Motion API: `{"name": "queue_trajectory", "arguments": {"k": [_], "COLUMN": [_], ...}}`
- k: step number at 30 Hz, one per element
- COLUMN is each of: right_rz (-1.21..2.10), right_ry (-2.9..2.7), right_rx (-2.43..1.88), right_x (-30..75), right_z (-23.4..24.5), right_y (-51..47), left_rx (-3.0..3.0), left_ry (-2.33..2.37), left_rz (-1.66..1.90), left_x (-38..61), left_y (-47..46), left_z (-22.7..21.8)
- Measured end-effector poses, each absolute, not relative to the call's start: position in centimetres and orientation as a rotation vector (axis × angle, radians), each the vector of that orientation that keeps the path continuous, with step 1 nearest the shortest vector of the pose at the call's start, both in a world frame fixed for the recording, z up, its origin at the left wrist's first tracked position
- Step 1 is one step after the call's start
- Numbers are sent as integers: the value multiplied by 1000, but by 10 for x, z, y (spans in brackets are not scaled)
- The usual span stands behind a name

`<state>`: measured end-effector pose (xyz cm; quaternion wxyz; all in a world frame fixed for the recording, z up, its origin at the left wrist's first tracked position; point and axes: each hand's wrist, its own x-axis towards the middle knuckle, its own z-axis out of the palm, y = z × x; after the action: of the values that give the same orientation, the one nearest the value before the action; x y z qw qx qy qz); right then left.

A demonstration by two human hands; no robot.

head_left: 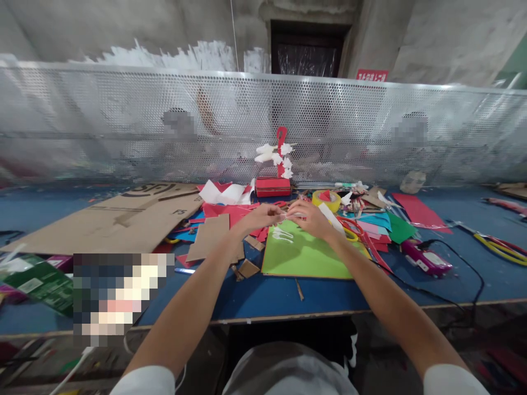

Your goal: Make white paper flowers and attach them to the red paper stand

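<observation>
Both my hands meet over the far edge of a green sheet point(307, 255) on the blue table point(267, 299). My left hand point(261, 215) and my right hand point(310, 218) are closed in a pinch on a small white piece point(288, 215) held between them. White cut-out shapes point(283, 235) lie on the green sheet just below my fingers. Behind my hands stands a red box point(273, 187) with a red upright carrying white paper flowers point(275, 154).
A large cardboard sheet point(111, 216) lies at the left, with smaller cardboard pieces point(212, 237) beside it. A yellow tape roll point(327, 200), coloured paper scraps point(381, 225), a pink glue gun point(424, 259) with a black cord and yellow-handled scissors point(500, 248) lie at the right. A perforated metal screen point(123, 126) backs the table.
</observation>
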<state>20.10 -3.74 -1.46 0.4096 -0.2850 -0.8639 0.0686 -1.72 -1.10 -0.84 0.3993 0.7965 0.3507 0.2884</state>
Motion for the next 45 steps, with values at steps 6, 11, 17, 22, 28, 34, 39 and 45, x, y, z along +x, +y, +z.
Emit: {"name": "queue_trajectory", "arguments": {"k": [6,11,17,22,28,34,39,45], "right_rz": [456,558,611,631,677,675,673,617], "right_ry": [-2037,-1944,-1859,-1847,-1785,-1793,-1812,-1857], "right_rx": [-787,-820,-827,-865,-871,-900,-911,-935], "right_x": [198,198,200,201,201,201,203,201], "right_z": [-11,-14,-20,-21,-16,-14,-16,-17], "right_y": [-44,-41,-32,-31,-34,-34,-32,-32], "left_rx": [2010,2058,1993,1936,1955,1986,2032,2014], "left_ry": [819,826,774,732,716,622,586,556], "left_rz": [680,724,799,886,906,920,908,915], "left_x": [-14,-9,-4,-2,-2,-2,-2,-1], "left_y": [-25,-33,-29,-27,-24,-19,-20,-22], "left_z": [3,9,2,1,-1,-7,-8,-8]}}
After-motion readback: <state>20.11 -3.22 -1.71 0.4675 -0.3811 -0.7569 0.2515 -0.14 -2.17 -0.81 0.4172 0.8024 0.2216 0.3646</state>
